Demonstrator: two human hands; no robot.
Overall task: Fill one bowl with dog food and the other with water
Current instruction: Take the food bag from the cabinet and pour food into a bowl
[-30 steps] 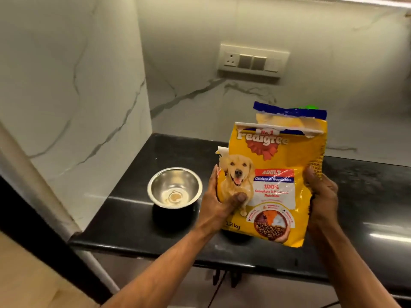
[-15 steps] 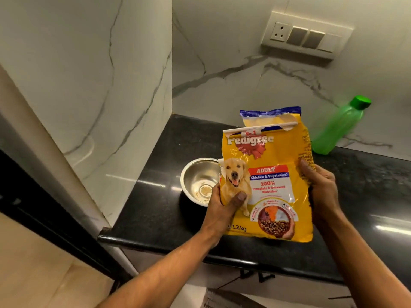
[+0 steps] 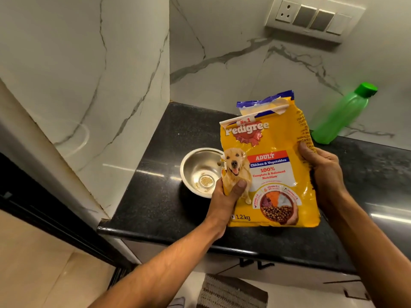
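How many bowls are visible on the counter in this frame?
1. A steel bowl sits on the black counter, just left of the dog food bag, which partly covers its right rim. A second bowl may be hidden behind the bag.

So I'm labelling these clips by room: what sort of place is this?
Probably a home kitchen corner: a polished black stone counter against white veined marble walls, a white wall switch-and-socket plate, and a green plastic bottle.

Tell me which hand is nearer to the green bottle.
Right. The right hand grips the bag's edge just below the bottle; the left hand holds the far edge.
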